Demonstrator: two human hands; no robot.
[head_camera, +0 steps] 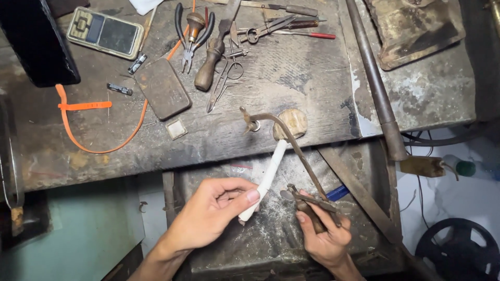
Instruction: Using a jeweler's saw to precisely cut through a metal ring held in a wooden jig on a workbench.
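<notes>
The left hand (pixel 211 211) is closed around the lower end of a white rod (pixel 265 179), thumb pressed along its side, so that the rod slants up and away toward the edge of the workbench (pixel 323 99). The right hand (pixel 325 237) is clamped on the dark handle of a rusty metal hand tool (pixel 307 200), whose small round head sits just beside the rod's lower part; whether the two touch cannot be told. A long bent rusty arm (pixel 291 143) rises from the region of this tool up to the bench edge, ending near a small ring (pixel 254 125) and a rounded wooden peg (pixel 291 122). Both hands work over a dusty metal tray (pixel 250 244) set below the bench. Farther out on the worn wooden top lie a dark flat block (pixel 162 87), a small square tile (pixel 176 128), a wooden-handled tool (pixel 208 65), pliers (pixel 192 36), scissors-like tweezers (pixel 225 78), a pocket scale (pixel 105 32) and an orange strap (pixel 86 122).
</notes>
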